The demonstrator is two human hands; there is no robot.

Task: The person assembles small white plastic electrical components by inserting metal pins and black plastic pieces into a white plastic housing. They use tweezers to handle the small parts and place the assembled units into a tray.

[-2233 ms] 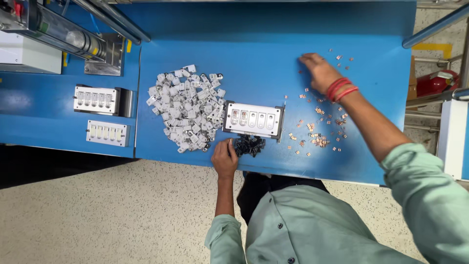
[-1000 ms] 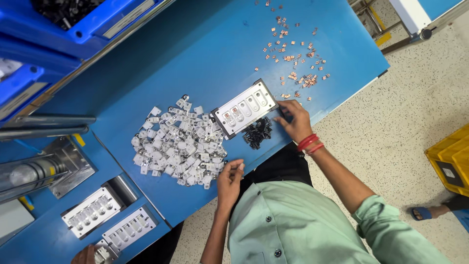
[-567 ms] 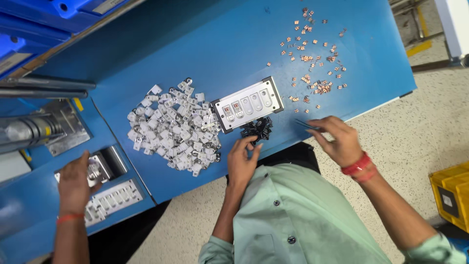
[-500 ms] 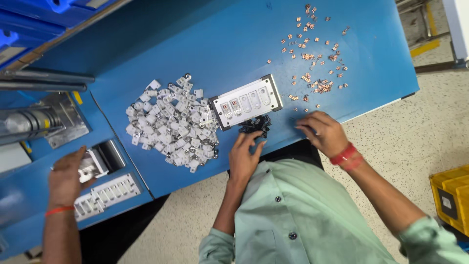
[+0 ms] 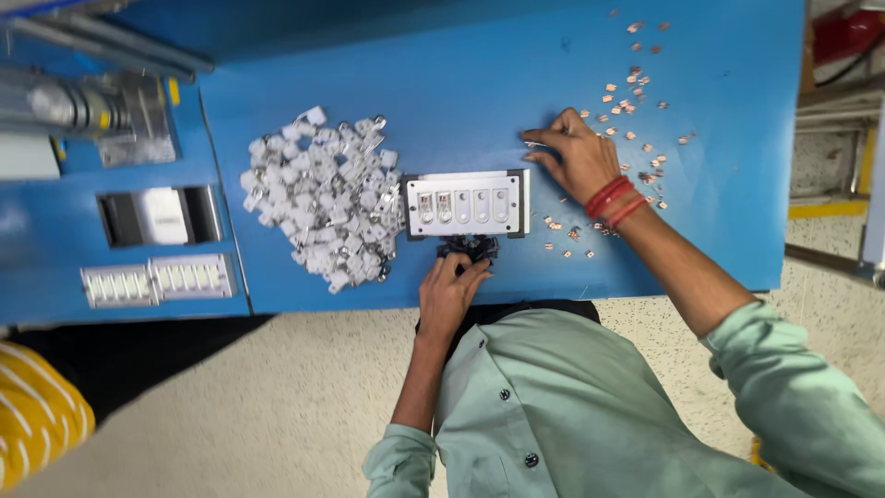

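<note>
Right hand moved onto blue table, beside speckled floor.

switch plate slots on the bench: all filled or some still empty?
Partly filled. The white switch plate lies flat on the blue table; its two leftmost slots hold parts, the other three look empty. Left hand is at the small black parts.

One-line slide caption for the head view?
Left hand on small black parts, right hand pinching a copper piece beside the white switch plate.
</note>
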